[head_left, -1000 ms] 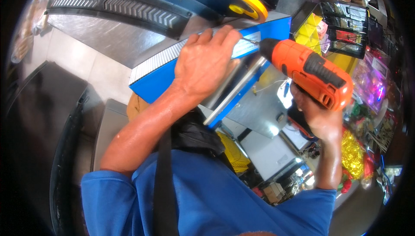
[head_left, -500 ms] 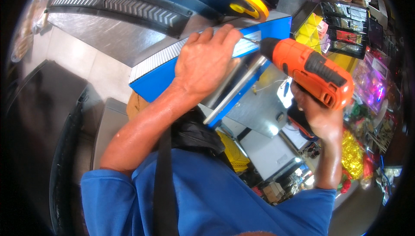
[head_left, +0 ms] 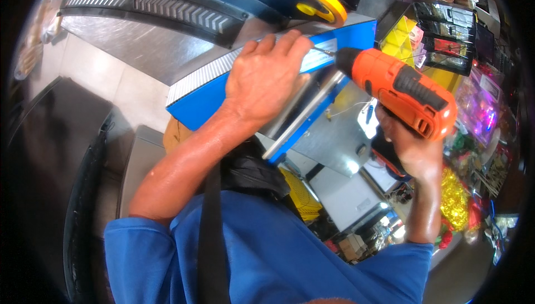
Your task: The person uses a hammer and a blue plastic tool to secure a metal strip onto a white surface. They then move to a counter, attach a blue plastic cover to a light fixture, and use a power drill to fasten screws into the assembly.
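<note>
My right hand [head_left: 415,151] grips an orange and black cordless drill [head_left: 404,89] by its handle. The drill lies almost level, its chuck toward the left. A thin bit [head_left: 323,52] runs from the chuck to the fingertips of my left hand [head_left: 266,76]. Those fingers fold over a blue panel [head_left: 203,101] with a pale ridged edge, holding it from above. Whether they also pinch a screw is hidden. Below the hand runs a silvery strip [head_left: 304,117] with a blue edge.
A black curved strip with chevron slots [head_left: 150,3] and a dark blue tool with a yellow wheel [head_left: 329,4] lie on the metal table [head_left: 111,42] beyond. On the right are a compartment case [head_left: 446,31] and gold tinsel [head_left: 454,198]. A dark padded seat [head_left: 50,153] stands left.
Hardly anything differs. The drill sits a touch lower at its chuck, while both hands keep their places and their holds.
</note>
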`<state>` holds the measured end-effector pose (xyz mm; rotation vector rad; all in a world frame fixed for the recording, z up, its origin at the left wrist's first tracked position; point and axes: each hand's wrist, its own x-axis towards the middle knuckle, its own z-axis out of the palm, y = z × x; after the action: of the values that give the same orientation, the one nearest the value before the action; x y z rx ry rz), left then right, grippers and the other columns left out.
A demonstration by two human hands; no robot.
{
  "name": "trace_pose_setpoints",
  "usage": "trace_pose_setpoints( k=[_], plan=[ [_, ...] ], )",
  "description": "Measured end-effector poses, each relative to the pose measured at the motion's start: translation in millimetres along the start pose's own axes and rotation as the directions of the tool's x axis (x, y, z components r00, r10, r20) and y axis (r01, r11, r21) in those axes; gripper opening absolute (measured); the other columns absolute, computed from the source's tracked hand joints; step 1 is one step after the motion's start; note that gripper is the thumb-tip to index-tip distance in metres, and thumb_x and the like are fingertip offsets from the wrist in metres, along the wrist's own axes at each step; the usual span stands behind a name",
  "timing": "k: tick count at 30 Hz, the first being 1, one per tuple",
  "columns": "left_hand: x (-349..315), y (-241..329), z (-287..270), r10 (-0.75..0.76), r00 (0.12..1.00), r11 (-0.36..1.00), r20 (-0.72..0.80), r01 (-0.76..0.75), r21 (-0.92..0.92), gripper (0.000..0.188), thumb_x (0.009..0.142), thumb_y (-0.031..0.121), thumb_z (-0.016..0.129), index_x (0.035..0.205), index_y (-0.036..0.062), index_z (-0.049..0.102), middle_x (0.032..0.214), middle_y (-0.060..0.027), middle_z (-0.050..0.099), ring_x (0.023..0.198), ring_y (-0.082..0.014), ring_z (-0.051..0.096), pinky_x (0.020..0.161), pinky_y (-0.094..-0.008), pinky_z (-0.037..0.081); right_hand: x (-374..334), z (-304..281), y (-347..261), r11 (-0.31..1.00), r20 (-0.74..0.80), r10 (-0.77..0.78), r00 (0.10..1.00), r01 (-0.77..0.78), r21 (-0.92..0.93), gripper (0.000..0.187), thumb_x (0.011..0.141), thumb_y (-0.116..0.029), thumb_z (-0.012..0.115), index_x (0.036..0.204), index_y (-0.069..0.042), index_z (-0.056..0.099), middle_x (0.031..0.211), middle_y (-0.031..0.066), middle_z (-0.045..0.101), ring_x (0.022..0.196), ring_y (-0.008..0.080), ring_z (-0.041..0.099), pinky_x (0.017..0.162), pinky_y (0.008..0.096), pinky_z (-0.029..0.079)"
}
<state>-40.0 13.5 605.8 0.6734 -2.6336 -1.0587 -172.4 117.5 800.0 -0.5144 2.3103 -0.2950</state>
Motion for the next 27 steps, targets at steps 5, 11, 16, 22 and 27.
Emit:
trace_pose_setpoints(
  k=[5, 11, 16, 22, 27],
  plan=[
    [0.5, -0.1, 0.1, 0.002, 1.0, 1.0, 0.006, -0.002, -0.002, 0.054, 0.076, 0.031, 0.084, 0.121, 0.0123, 0.061, 0.128, -0.0082, 0.067, 0.115, -0.0259, 0.066, 0.092, -0.0428, 0.053, -0.6, 0.1, 0.5, 1.0, 0.006, -0.01, 1.0, 0.01, -0.001, 0.031, 0.085, -0.002, 0.07, 0.116, -0.002, 0.068, 0.089, 0.0019, 0.069, 0.077, 0.0103, 0.062, 0.074, 0.0293, 0.054],
    [-0.2, -0.3, 0.5, -0.002, 1.0, 1.0, 0.006, 0.002, 0.0, 0.054, 0.076, 0.031, 0.084, 0.121, 0.0126, 0.061, 0.129, -0.0083, 0.067, 0.116, -0.0261, 0.066, 0.093, -0.0432, 0.053, 0.3, 0.0, -0.6, 0.999, 0.013, -0.034, 0.999, 0.034, 0.008, 0.031, 0.086, -0.002, 0.07, 0.116, -0.002, 0.068, 0.087, 0.0014, 0.069, 0.075, 0.0092, 0.062, 0.071, 0.0284, 0.054],
    [0.4, 0.7, -0.3, -0.012, 1.0, 1.0, 0.012, 0.012, -0.001, 0.055, 0.075, 0.032, 0.084, 0.121, 0.013, 0.061, 0.128, -0.0081, 0.067, 0.116, -0.0261, 0.066, 0.093, -0.0431, 0.053, 0.1, -0.5, 3.6, 0.999, 0.003, -0.012, 1.0, 0.011, 0.039, 0.03, 0.085, -0.001, 0.07, 0.115, -0.002, 0.068, 0.086, 0.001, 0.068, 0.074, 0.0093, 0.061, 0.07, 0.0283, 0.054],
    [-0.4, 0.2, 1.6, -0.005, 1.0, 1.0, 0.004, 0.005, 0.008, 0.055, 0.075, 0.032, 0.085, 0.121, 0.0131, 0.061, 0.128, -0.0077, 0.067, 0.116, -0.026, 0.066, 0.093, -0.0431, 0.053, 0.0, 0.6, 0.0, 0.998, 0.005, -0.062, 0.998, 0.062, -0.007, 0.031, 0.085, 0.0, 0.07, 0.115, -0.002, 0.068, 0.087, 0.0013, 0.068, 0.076, 0.0091, 0.062, 0.072, 0.0285, 0.054],
    [0.0, -0.3, 2.2, -0.002, 1.0, 1.0, 0.0, 0.002, -0.002, 0.055, 0.075, 0.031, 0.085, 0.121, 0.0132, 0.06, 0.128, -0.0075, 0.067, 0.116, -0.026, 0.066, 0.093, -0.0436, 0.053, -0.9, 0.6, 0.2, 0.999, 0.004, -0.04, 0.999, 0.04, 0.006, 0.031, 0.084, 0.001, 0.07, 0.115, -0.002, 0.068, 0.088, 0.0014, 0.069, 0.077, 0.0093, 0.062, 0.072, 0.0286, 0.054]
  ],
)
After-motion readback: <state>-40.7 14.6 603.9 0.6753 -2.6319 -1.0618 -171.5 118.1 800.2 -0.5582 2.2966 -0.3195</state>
